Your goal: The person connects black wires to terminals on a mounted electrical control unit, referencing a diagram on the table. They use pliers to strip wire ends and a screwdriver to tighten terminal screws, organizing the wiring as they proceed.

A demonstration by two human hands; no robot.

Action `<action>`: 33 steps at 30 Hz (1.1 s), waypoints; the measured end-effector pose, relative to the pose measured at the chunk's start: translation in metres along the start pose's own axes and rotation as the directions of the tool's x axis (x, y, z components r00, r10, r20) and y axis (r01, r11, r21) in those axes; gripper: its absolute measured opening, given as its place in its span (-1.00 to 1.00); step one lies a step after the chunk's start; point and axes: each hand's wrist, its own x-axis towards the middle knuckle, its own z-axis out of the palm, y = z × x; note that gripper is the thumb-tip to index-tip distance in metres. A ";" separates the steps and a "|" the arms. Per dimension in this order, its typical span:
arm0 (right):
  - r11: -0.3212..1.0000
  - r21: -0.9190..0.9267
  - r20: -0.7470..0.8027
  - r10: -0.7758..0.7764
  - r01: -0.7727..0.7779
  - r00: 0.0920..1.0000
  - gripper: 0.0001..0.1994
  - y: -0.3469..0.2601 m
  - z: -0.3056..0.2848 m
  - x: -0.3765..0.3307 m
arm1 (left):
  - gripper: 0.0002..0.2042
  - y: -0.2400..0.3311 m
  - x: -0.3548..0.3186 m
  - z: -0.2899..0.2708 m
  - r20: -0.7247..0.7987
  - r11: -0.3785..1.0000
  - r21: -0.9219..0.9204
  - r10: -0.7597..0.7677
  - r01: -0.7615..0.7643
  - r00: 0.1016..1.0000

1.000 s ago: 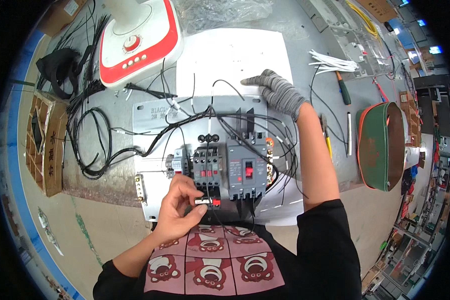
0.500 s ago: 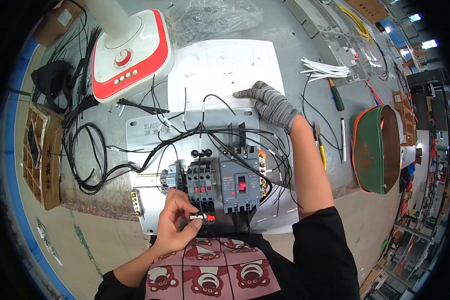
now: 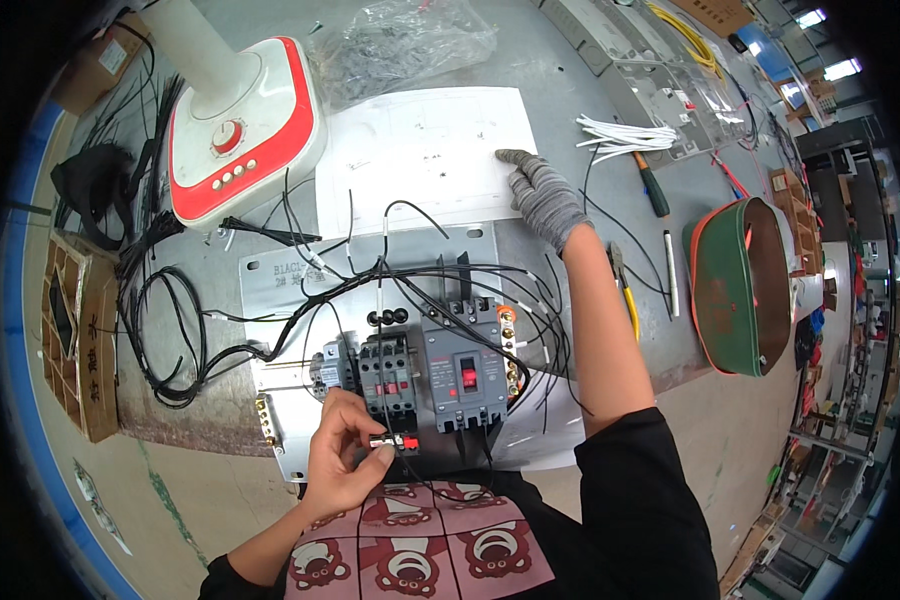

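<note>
My left hand (image 3: 345, 455) is bare. Its thumb and curled fingers close around the left end of a small white-and-red part (image 3: 402, 442) below a grey contactor (image 3: 388, 385). My right hand (image 3: 548, 203), in a grey knitted glove, lies with fingers stretched out on the right edge of a white paper sheet (image 3: 410, 130) with faint printing. Between the hands, a grey circuit breaker (image 3: 467, 375) with a red switch sits on a metal mounting plate (image 3: 270, 270). A bundle of black wires (image 3: 340, 290) runs across the plate, several ends loose.
A white-and-red fan base (image 3: 235, 140) stands back left, near a clear plastic bag (image 3: 400, 50). At right are a green container (image 3: 720, 290), a screwdriver (image 3: 652, 185), yellow-handled pliers (image 3: 625, 290) and white strips (image 3: 625, 135). A wooden compartment box (image 3: 90, 340) is at left.
My right hand has slid right and away from me over the paper, so its fingertips are nearer the right edge. The left hand stays at the white-and-red part. The whole view has shifted slightly.
</note>
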 end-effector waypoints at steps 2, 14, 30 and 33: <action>0.998 -0.027 0.018 0.059 -0.058 0.998 -0.63 -0.003 -0.003 0.002 | -0.73 0.000 0.001 0.001 -0.004 1.000 -0.016 0.004 -0.005 1.000; 0.960 0.025 0.224 0.267 -0.280 0.937 -0.59 -0.023 -0.018 0.023 | -0.74 -0.004 -0.001 -0.001 0.007 1.000 -0.018 0.020 -0.020 1.000; 0.936 -0.327 0.150 0.185 -0.128 0.971 -0.47 -0.030 -0.014 0.050 | -0.71 -0.010 0.001 -0.005 0.041 0.996 0.014 0.086 -0.087 0.995; 0.948 -0.310 0.174 0.138 -0.079 0.975 -0.47 -0.028 -0.014 0.052 | -0.70 -0.008 0.000 -0.004 0.024 0.998 -0.025 0.055 -0.054 0.998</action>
